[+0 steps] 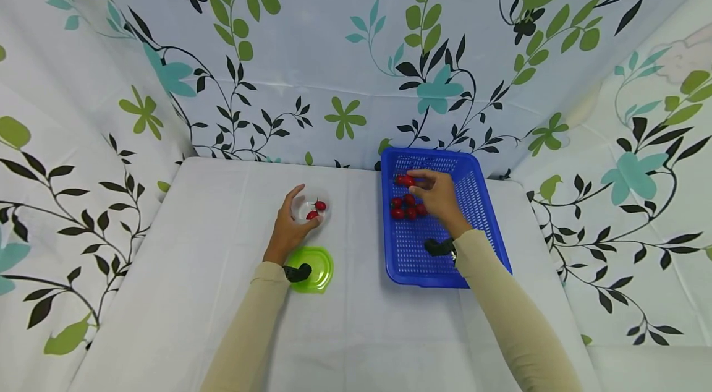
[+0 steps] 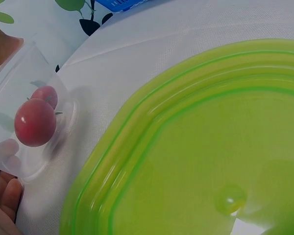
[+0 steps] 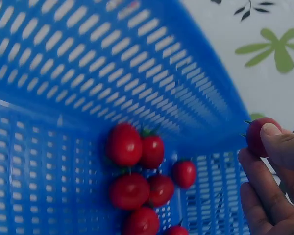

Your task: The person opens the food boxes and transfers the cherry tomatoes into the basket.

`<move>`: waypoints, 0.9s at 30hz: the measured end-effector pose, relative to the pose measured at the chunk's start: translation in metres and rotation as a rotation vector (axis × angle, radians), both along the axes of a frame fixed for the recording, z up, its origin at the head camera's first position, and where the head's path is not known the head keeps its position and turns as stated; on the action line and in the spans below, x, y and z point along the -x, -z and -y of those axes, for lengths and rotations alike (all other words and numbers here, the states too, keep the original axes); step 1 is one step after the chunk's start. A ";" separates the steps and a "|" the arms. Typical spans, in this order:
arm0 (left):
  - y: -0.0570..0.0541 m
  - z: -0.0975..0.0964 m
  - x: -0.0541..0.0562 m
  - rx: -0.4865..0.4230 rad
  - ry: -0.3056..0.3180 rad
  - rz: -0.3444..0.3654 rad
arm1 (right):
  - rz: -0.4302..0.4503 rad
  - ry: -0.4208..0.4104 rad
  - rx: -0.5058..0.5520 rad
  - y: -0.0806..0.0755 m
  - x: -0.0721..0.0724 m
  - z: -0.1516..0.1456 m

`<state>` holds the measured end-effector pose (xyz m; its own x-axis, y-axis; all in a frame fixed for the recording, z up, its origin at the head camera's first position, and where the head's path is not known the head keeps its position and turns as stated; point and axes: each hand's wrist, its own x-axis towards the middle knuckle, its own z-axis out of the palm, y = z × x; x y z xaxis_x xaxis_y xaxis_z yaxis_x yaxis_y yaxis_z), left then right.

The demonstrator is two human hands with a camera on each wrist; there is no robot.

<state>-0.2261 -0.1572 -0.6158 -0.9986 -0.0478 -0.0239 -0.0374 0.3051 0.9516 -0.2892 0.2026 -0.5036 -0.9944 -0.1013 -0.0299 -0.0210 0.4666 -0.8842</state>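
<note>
A small clear plastic container (image 1: 300,205) stands on the table, and my left hand (image 1: 286,228) grips it round the side. Two red cherry tomatoes (image 2: 35,122) lie inside it. Over the far part of a blue slotted basket (image 1: 394,256), my right hand (image 1: 439,197) pinches a cherry tomato (image 3: 260,137) between thumb and fingers. Several more cherry tomatoes (image 3: 130,191), some with green stems, sit grouped on the basket floor. Below my left wrist lies a green plastic lid (image 1: 321,268), flat on the table and apart from the container.
A white cloth covers the table (image 1: 356,318). Leaf-patterned curtains (image 1: 345,58) hang along the back and both sides. The basket's raised walls stand around the tomatoes, with its far edge near the table's back edge.
</note>
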 end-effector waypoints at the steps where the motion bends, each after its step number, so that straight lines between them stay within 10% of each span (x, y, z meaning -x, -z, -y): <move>1: 0.000 0.000 0.000 0.000 0.001 0.000 | 0.003 0.008 0.002 0.002 0.001 -0.003; 27: 0.002 0.001 0.000 -0.001 0.001 -0.004 | 0.191 0.088 -0.135 0.028 0.011 -0.041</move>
<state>-0.2264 -0.1586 -0.6178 -0.9987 -0.0470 -0.0197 -0.0331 0.3043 0.9520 -0.3002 0.2439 -0.5319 -0.9742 0.0028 -0.2257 0.1864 0.5737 -0.7975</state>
